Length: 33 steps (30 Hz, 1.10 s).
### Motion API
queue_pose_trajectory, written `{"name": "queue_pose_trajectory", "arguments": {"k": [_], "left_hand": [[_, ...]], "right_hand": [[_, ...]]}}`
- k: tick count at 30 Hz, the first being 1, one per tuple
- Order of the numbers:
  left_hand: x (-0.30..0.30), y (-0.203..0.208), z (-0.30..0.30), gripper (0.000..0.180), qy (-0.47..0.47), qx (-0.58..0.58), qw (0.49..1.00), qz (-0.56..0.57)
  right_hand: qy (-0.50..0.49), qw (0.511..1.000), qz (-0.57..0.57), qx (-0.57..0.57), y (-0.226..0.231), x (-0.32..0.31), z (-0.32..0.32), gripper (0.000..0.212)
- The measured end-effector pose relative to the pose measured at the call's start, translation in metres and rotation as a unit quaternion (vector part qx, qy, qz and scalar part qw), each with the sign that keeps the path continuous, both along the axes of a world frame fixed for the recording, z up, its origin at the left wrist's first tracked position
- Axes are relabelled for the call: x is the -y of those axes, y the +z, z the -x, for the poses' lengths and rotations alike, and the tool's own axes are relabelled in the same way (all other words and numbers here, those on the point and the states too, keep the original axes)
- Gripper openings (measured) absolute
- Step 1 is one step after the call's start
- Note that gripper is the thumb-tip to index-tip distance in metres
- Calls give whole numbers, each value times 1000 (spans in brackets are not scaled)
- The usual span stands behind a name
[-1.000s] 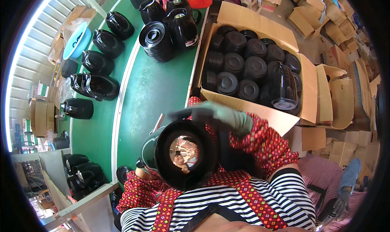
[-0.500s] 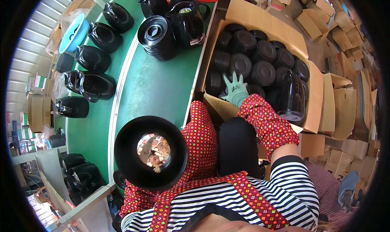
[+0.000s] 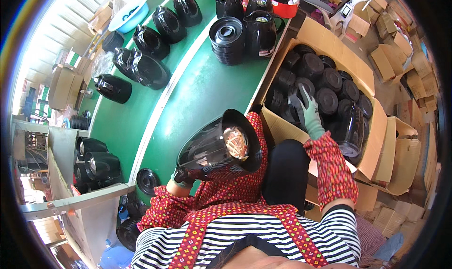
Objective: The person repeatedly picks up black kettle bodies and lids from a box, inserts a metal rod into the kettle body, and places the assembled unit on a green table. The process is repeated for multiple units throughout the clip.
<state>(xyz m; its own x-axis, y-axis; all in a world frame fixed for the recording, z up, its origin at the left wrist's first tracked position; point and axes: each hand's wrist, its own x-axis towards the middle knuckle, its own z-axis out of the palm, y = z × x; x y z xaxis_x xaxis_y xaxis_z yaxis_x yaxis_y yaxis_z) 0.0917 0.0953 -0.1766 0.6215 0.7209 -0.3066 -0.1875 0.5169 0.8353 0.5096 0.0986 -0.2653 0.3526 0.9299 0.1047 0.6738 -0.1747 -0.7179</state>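
Observation:
My left hand (image 3: 183, 178), in a glove and partly hidden, grips a glossy black vacuum jug (image 3: 202, 144) low over my lap. The jug lies tilted, its wide open end toward the right with a silvery round surface inside. My right hand (image 3: 310, 116), in a pale green glove, reaches into the cardboard box (image 3: 346, 43) and pinches a black round disc (image 3: 295, 104), tipped on edge between thumb and fingers. Several stacks of similar black discs (image 3: 326, 101) fill the box around it. A clear-walled dark cylinder (image 3: 351, 136) stands at the box's near right corner.
Several black jugs (image 3: 150, 70) stand along the far left of the green bench (image 3: 197, 90). A stack of black discs (image 3: 227, 38) sits near more jugs at the back, beside a red basin (image 3: 285, 8). One loose disc (image 3: 148, 180) lies left of my lap. Open cartons crowd the right.
The jug has swung from facing up toward me to lying tilted sideways. My right hand went from spread fingers over the stacks to gripping a disc. The view has shifted left.

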Motion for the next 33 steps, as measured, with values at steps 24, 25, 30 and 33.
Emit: {"name": "queue_pose_trajectory", "arguments": {"k": [24, 25, 30, 33], "left_hand": [[26, 71, 25, 50, 184, -225, 775, -561], [28, 88, 28, 50, 166, -223, 752, -598], [30, 89, 35, 46, 191, -134, 733, -639], [22, 76, 40, 61, 175, -158, 829, -508]], "right_hand": [[149, 844, -38, -514, 162, 129, 161, 66], [218, 825, -58, -518, 155, 129, 155, 55], [230, 794, 81, -557, 172, 127, 133, 71], [279, 851, -22, -444, 190, 121, 140, 82]]}}
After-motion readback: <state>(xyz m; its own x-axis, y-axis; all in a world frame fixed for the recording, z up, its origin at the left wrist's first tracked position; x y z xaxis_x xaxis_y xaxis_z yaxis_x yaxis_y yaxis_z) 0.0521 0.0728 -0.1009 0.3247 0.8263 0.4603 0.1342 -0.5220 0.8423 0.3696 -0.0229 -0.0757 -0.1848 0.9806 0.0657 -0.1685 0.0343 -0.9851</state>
